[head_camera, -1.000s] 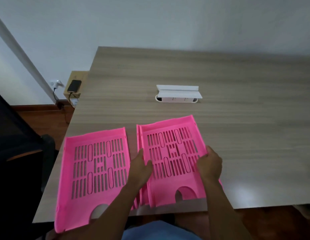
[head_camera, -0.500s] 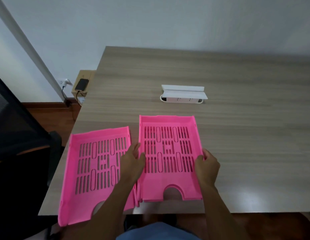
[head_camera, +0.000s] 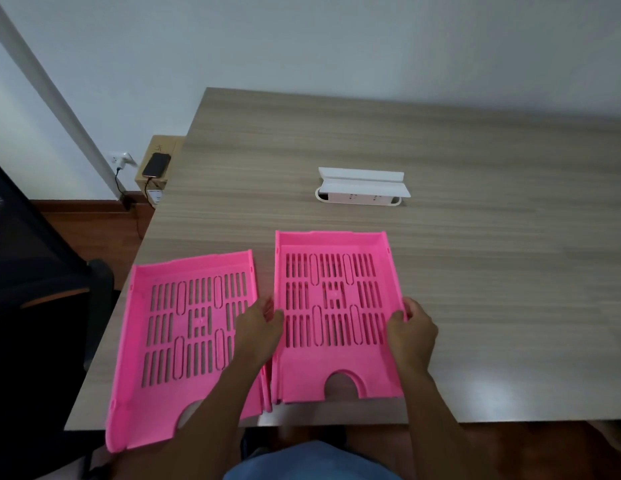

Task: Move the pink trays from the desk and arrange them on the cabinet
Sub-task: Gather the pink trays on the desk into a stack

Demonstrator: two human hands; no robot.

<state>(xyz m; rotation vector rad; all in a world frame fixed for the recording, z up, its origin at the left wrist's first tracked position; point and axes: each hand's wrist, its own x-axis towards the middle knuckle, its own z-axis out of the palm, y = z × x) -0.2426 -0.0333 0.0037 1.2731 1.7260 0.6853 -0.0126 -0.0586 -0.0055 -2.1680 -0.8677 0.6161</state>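
Note:
Two pink slotted trays lie side by side on the wooden desk [head_camera: 440,140] near its front edge. The right pink tray [head_camera: 333,299] sits square to the desk. My left hand [head_camera: 259,327] grips its left wall and my right hand [head_camera: 411,332] grips its right wall. The left pink tray [head_camera: 184,334] lies skewed, and its front corner overhangs the desk edge. My left forearm crosses over its right side. No cabinet is in view.
A white power strip box [head_camera: 362,188] sits on the desk behind the trays. A black office chair [head_camera: 28,258] stands to the left. A phone [head_camera: 156,165] charges on a cardboard box by the wall.
The right tray has turned from a skewed angle to square with the desk, held by both hands. The camera view has shifted slightly right.

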